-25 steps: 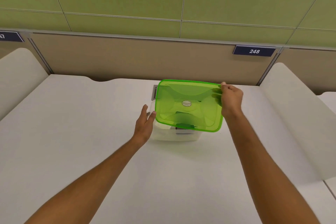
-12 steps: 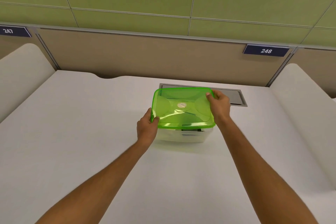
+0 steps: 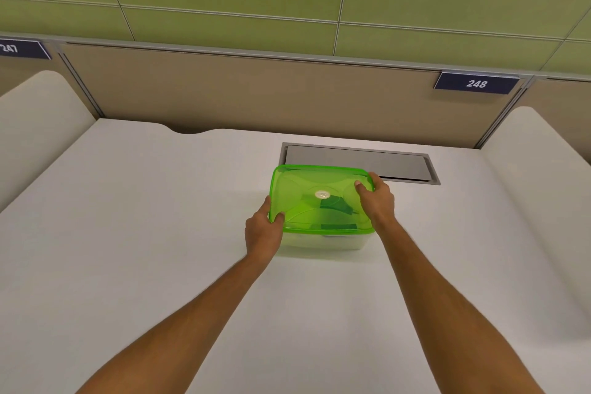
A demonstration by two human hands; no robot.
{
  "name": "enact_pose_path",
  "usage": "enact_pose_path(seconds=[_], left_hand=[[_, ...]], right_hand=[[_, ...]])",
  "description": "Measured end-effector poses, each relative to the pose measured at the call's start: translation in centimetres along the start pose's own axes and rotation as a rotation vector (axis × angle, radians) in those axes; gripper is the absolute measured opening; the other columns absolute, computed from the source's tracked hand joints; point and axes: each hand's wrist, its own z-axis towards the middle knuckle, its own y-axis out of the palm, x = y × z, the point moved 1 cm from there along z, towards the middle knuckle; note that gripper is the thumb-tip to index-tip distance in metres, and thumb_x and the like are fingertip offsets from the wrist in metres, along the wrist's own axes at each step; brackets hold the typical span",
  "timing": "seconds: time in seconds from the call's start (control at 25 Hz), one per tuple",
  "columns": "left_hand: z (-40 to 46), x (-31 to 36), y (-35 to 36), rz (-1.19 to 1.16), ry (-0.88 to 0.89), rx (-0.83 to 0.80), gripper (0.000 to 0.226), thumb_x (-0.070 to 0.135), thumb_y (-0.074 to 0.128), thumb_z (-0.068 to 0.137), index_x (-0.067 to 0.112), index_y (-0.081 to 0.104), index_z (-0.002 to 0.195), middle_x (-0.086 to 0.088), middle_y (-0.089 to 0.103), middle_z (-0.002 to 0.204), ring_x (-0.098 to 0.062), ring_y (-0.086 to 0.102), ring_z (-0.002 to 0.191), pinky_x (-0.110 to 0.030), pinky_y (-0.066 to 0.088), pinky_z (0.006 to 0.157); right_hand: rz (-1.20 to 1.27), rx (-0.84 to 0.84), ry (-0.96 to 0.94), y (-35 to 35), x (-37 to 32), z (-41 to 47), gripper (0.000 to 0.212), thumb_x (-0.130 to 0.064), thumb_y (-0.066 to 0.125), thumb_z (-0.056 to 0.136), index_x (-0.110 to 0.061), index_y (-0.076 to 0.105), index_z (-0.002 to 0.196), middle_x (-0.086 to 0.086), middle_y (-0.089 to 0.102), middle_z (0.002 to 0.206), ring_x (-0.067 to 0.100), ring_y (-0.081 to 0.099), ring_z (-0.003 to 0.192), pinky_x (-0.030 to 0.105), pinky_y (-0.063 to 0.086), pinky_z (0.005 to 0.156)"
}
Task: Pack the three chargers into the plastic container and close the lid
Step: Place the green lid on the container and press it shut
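Observation:
A clear plastic container (image 3: 323, 241) stands on the white desk (image 3: 128, 233). Its translucent green lid (image 3: 307, 201) lies flat on top of it. My left hand (image 3: 263, 230) grips the lid's near left corner, thumb on top. My right hand (image 3: 375, 200) holds the lid's right edge, thumb pressed on the top. Dark shapes of chargers (image 3: 335, 206) show through the lid inside the container; I cannot tell how many there are.
A grey cable hatch (image 3: 383, 163) is set into the desk just behind the container. A beige partition (image 3: 256, 93) with a sign "248" (image 3: 476, 83) closes off the back. Rounded white side panels (image 3: 32, 125) flank the desk.
The lid came down from a tilted, raised position onto the container. My left hand moved from the container's side onto the lid's corner, and my right hand lowered with the lid.

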Motion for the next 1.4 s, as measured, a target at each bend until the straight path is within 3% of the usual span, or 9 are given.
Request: enact_pose_path(seconds=[0.08, 0.24, 0.44, 0.64, 0.8, 0.96, 1.16, 1.24, 1.4], left_hand=[[0.2, 0.1, 0.0, 0.021, 0.002, -0.014, 0.054, 0.027, 0.06, 0.086, 0.021, 0.045, 0.138, -0.011, 0.066, 0.085, -0.029, 0.056, 0.078, -0.038, 0.049, 0.078], [0.3, 0.1, 0.4, 0.055, 0.009, -0.026, 0.054, 0.027, 0.059, 0.087, 0.02, 0.043, 0.138, -0.017, 0.068, 0.107, -0.035, 0.06, 0.099, -0.038, 0.048, 0.085], [0.2, -0.5, 0.8, 0.059, 0.026, -0.033, 0.055, 0.029, 0.059, 0.087, 0.02, 0.042, 0.139, -0.015, 0.069, 0.102, -0.029, 0.059, 0.084, -0.032, 0.045, 0.075], [0.3, -0.8, 0.8, -0.057, 0.026, -0.056, 0.053, 0.026, 0.06, 0.088, 0.019, 0.044, 0.138, -0.012, 0.062, 0.124, -0.028, 0.058, 0.11, -0.032, 0.046, 0.091], [0.3, -1.1, 0.8, -0.129, 0.029, -0.059, 0.052, 0.026, 0.061, 0.088, 0.024, 0.045, 0.137, -0.002, 0.064, 0.104, -0.018, 0.056, 0.088, -0.024, 0.041, 0.078], [0.2, -1.3, 0.8, -0.166, -0.021, -0.069, 0.051, 0.031, 0.065, 0.085, 0.031, 0.049, 0.133, 0.005, 0.056, 0.078, -0.021, 0.058, 0.073, -0.032, 0.047, 0.074], [0.2, -1.3, 0.7, -0.215, -0.053, -0.002, 0.044, 0.034, 0.07, 0.081, 0.028, 0.057, 0.123, -0.001, 0.064, 0.101, -0.027, 0.06, 0.079, -0.037, 0.051, 0.079], [0.0, -1.3, 0.9, -0.314, -0.11, -0.02, 0.045, 0.029, 0.069, 0.083, 0.024, 0.057, 0.126, -0.006, 0.062, 0.104, -0.028, 0.058, 0.067, -0.039, 0.056, 0.07], [-0.4, -1.0, 1.1, -0.476, -0.179, -0.014, 0.04, 0.018, 0.065, 0.087, 0.021, 0.056, 0.126, -0.004, 0.058, 0.101, -0.02, 0.05, 0.05, -0.024, 0.055, 0.048]], right_hand=[[-0.007, -0.005, -0.001, 0.2, 0.3, 0.3, 0.054, -0.031, 0.058, 0.094, -0.017, 0.044, 0.144, 0.01, 0.049, 0.146, 0.03, 0.045, 0.134, 0.036, 0.037, 0.107], [-0.037, -0.013, -0.004, 0.4, 0.7, 0.9, 0.056, -0.033, 0.059, 0.093, -0.016, 0.043, 0.144, 0.01, 0.05, 0.145, 0.03, 0.045, 0.133, 0.036, 0.037, 0.107], [-0.06, -0.013, -0.008, 0.5, 1.3, 1.2, 0.06, -0.033, 0.062, 0.091, -0.016, 0.042, 0.144, 0.012, 0.051, 0.143, 0.032, 0.047, 0.131, 0.038, 0.04, 0.104], [-0.122, -0.007, -0.055, 1.0, 1.7, 1.2, 0.062, -0.032, 0.063, 0.09, -0.015, 0.04, 0.145, 0.008, 0.048, 0.145, 0.03, 0.047, 0.13, 0.042, 0.041, 0.105], [-0.228, 0.021, -0.031, 1.0, 1.9, 0.8, 0.058, -0.042, 0.056, 0.091, -0.024, 0.04, 0.143, 0.013, 0.046, 0.139, 0.037, 0.053, 0.119, 0.043, 0.044, 0.094], [-0.509, 0.071, -0.031, 1.4, 2.5, -0.1, 0.058, -0.055, 0.035, 0.095, -0.03, 0.029, 0.147, 0.018, 0.049, 0.126, 0.044, 0.057, 0.107, 0.046, 0.046, 0.084], [-0.533, 0.104, 0.077, 1.1, 3.6, -0.1, 0.066, -0.062, 0.027, 0.094, -0.01, 0.048, 0.127, 0.021, 0.062, 0.117, 0.042, 0.059, 0.106, 0.044, 0.045, 0.083], [-0.528, 0.107, 0.067, 0.8, 3.7, 0.0, 0.065, -0.061, 0.027, 0.094, -0.007, 0.054, 0.117, 0.02, 0.064, 0.112, 0.04, 0.06, 0.103, 0.042, 0.045, 0.08], [-0.555, 0.11, 0.004, 0.7, 3.0, 0.2, 0.063, -0.058, 0.03, 0.096, -0.004, 0.056, 0.116, 0.02, 0.062, 0.113, 0.041, 0.06, 0.103, 0.042, 0.046, 0.081]])
